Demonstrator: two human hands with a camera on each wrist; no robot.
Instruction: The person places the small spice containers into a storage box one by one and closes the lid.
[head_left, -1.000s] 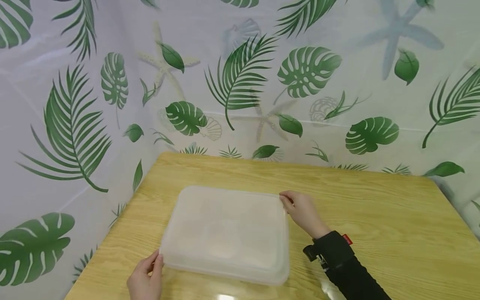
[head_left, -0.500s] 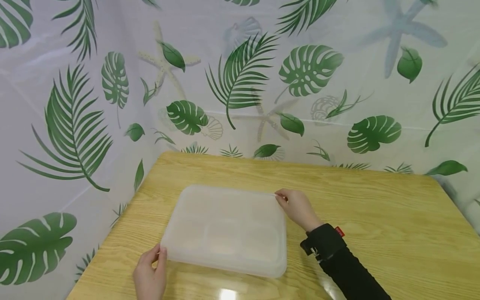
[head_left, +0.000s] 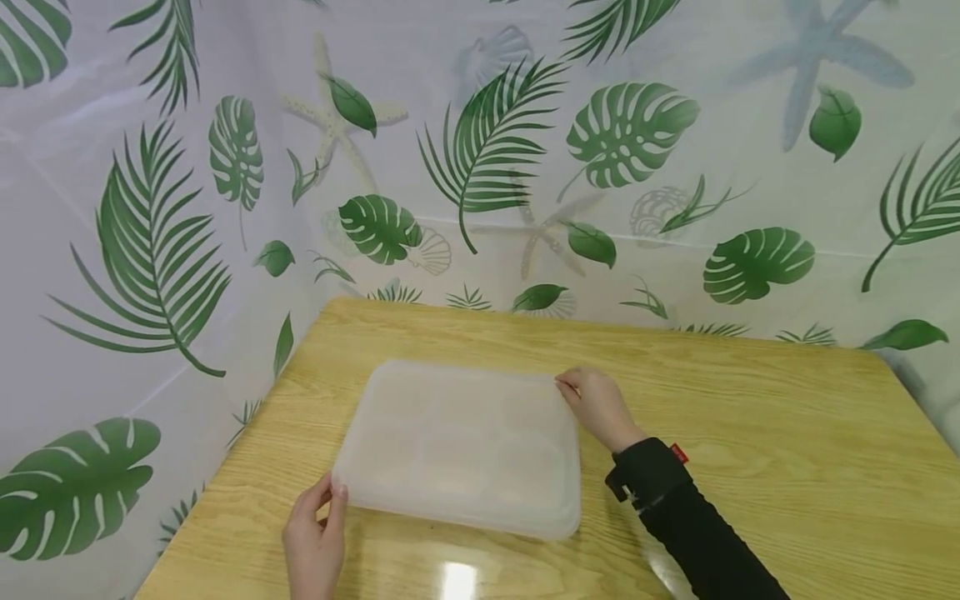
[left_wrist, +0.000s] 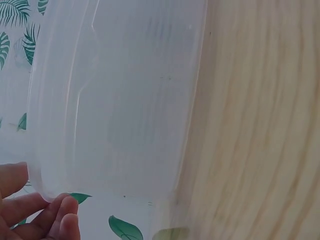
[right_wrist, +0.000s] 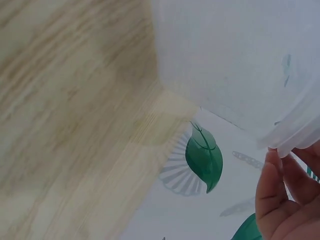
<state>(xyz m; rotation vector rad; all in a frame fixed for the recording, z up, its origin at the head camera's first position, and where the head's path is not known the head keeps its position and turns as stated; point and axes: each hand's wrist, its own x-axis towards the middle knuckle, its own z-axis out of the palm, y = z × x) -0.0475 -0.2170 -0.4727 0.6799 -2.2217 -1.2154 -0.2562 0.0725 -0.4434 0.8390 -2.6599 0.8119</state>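
Observation:
A translucent white plastic storage box [head_left: 457, 446] with rounded corners and a lid lies on the wooden table. Faint rectangular compartments show through its top. At the near left corner my left hand [head_left: 315, 533] pinches the rim between thumb and fingers. My right hand [head_left: 600, 410] pinches the rim at the far right corner. The left wrist view shows the tall cloudy side wall of the box [left_wrist: 135, 100], with fingertips [left_wrist: 70, 227] under the rim. Curled fingers [right_wrist: 272, 192] hold the lipped edge from below in the right wrist view.
Around the box spreads the wood-grain table [head_left: 750, 467], its back edge against a white curtain [head_left: 420, 50] printed with green leaves and starfish. More curtain hangs along the left side. A black wristband [head_left: 652, 475] and sleeve cover the right forearm.
The box has shifted a little away from me, both hands keeping hold of its corners and moving with it. The head view has turned slightly.

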